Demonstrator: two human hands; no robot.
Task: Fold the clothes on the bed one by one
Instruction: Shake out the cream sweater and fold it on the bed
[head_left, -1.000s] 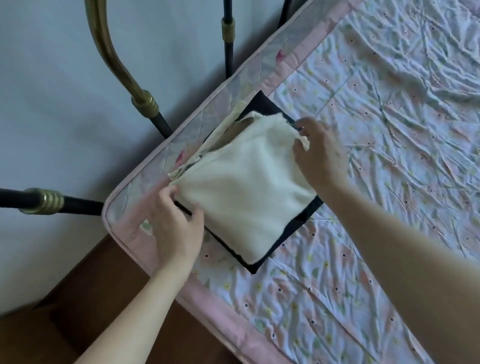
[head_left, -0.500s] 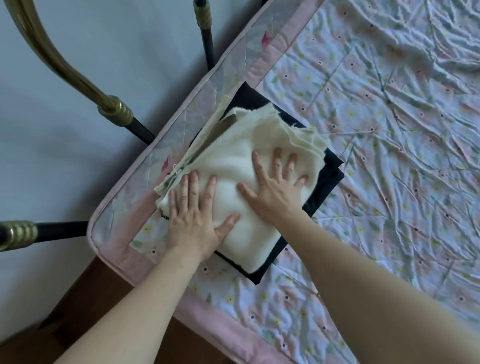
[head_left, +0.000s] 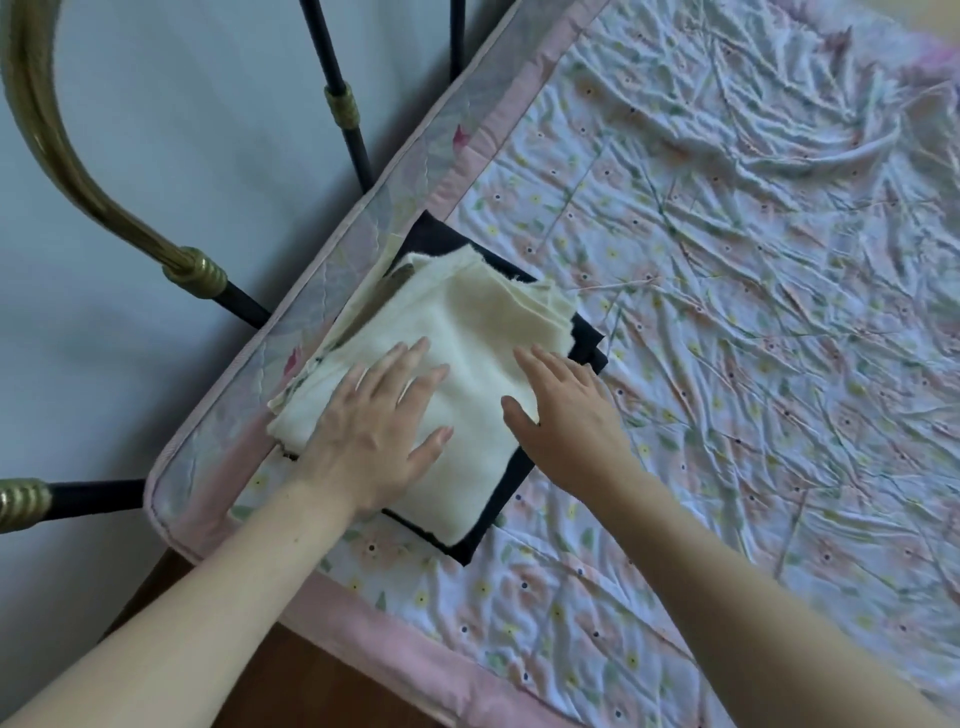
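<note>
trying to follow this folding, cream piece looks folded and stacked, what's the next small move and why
Probably lift both hands away. The left hand and right hand lie flat with straight fingers on the cream cloth, which sits folded square on the dark cloth at the bed's corner.

The folded cloth (head_left: 467, 364) lies on top of a stack, w/ a larger folded garment (head_left: 498, 499) under it, at center-left of the frame, on the bed (head_left: 753, 364) near its corner. The left hand (head_left: 374, 431) rests flat on the cloth's lower-left part. The right hand (head_left: 566, 421) is at the cloth's right edge. The bed frame (head_left: 208, 270) stands at upper left, behind the mattress edge. The floor (head_left: 291, 686) is at bottom left.
</note>
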